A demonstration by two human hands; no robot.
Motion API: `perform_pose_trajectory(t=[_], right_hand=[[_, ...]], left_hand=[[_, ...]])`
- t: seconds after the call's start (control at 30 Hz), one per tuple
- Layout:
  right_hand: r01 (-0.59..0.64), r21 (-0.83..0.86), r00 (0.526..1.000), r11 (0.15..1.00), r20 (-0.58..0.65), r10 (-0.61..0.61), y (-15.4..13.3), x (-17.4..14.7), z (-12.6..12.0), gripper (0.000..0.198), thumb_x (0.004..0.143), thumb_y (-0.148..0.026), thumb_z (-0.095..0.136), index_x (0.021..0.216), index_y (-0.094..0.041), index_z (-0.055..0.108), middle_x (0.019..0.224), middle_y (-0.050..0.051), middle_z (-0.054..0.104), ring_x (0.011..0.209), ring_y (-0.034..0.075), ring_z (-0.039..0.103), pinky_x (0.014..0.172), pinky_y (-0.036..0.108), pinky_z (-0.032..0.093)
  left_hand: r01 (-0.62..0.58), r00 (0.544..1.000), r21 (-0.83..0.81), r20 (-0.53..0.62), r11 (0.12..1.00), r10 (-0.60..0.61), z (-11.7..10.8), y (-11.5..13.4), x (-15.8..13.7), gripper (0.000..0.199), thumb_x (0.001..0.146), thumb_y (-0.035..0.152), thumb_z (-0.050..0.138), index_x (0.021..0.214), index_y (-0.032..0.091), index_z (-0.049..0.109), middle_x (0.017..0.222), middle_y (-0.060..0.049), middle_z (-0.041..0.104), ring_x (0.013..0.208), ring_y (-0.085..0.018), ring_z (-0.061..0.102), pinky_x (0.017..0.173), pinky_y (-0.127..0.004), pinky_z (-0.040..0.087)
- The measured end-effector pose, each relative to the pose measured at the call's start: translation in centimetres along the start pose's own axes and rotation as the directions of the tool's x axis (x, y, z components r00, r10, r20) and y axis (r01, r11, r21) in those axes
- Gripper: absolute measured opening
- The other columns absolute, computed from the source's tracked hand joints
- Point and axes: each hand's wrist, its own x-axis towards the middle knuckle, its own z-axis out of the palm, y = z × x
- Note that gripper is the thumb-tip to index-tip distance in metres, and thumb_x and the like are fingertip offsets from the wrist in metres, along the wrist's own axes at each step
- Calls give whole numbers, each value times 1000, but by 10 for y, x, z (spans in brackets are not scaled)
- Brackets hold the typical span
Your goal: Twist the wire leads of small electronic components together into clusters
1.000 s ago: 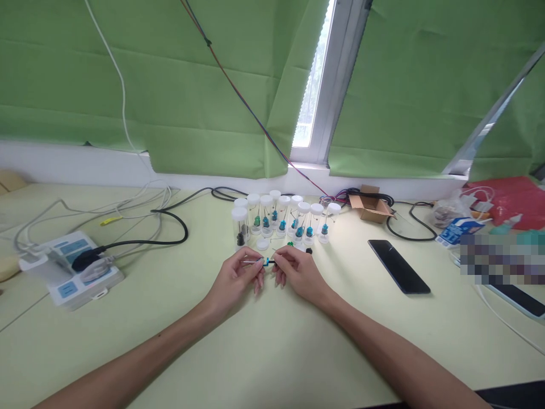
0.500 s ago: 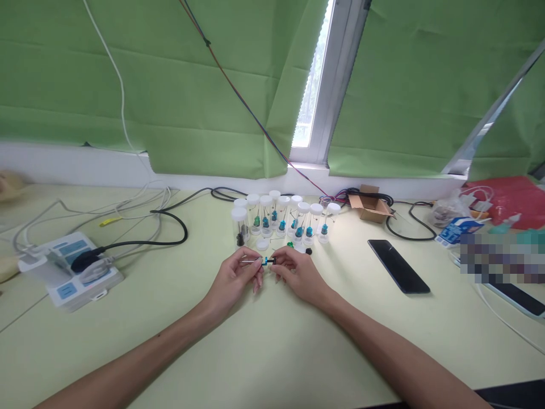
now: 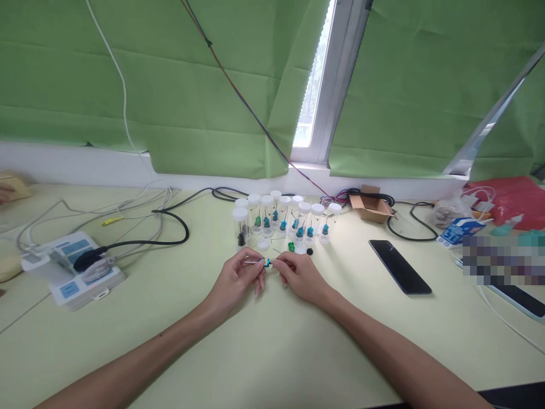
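Observation:
Above the table, my left hand [image 3: 238, 274] is closed in a pinch around a small blue part [image 3: 267, 263] with a thin metal rod [image 3: 252, 262] sticking out to the left. My right hand [image 3: 300, 274] meets it from the right, thumb and forefinger pinched at a small black piece at the blue part's end, mostly covered by the fingertips. Just beyond the hands lie a green part [image 3: 291, 246], a black part [image 3: 309, 251] and a white cap [image 3: 263, 244]. Behind them stand several clear tubes [image 3: 240, 227] with white lids, holding blue, green or black parts with thin rods.
A white power strip [image 3: 106, 284] with plugs and cables sits on the left. To the right are a black phone [image 3: 400, 267], an open cardboard box [image 3: 370, 205] and a blue-and-white carton [image 3: 458, 232]. Another person's hand [image 3: 5, 192] shows at the far left edge.
My right fingertips have closed further over the black piece, so less of it shows. My left hand keeps its hold on the blue part. The other person's hand at far left has shifted.

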Motion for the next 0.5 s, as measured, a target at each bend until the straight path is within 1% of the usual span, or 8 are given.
perform_pose_trajectory(t=[0.13,0.2,0.33,0.43,0.5], right_hand=[[10,-41,1000,999,-9,-10,-1,0,0,43,97,-39,46,58,-20,48,50,-5,48,50,11,44,57,25,36],[13,-47,1000,999,-11,-14,-1,0,0,46,98,-40,45,56,-20,45,49,-5,47,50,11,44,58,25,36],[12,-46,1000,999,-15,-13,0,0,0,46,98,-38,44,56,-20,46,48,-5,46,49,11,44,58,25,36],[10,-49,1000,999,-23,-12,0,1,0,48,98,-39,43,55,-20,44,49,-5,47,50,11,45,58,25,37],[2,-38,1000,999,-21,-3,-1,1,0,45,98,-42,43,59,-20,49,51,-4,49,50,11,46,57,25,37]], left_hand=[[4,1000,-15,3,1000,-4,1,-1,0,22,85,38,65,87,19,54,60,2,61,50,-13,54,53,-28,44],[2,1000,-20,6,1000,-2,1,-1,0,22,85,38,65,87,20,54,61,2,61,50,-13,54,52,-27,44],[5,1000,-30,2,1000,-5,1,-2,0,22,85,39,66,88,20,55,61,2,62,50,-13,55,52,-27,44],[6,1000,-34,-14,999,-7,1,-2,0,23,84,40,66,87,20,55,60,2,61,50,-13,54,52,-27,43],[2,1000,-33,-23,999,-3,2,-1,0,23,84,40,67,86,20,55,60,2,61,50,-13,54,52,-27,44]])
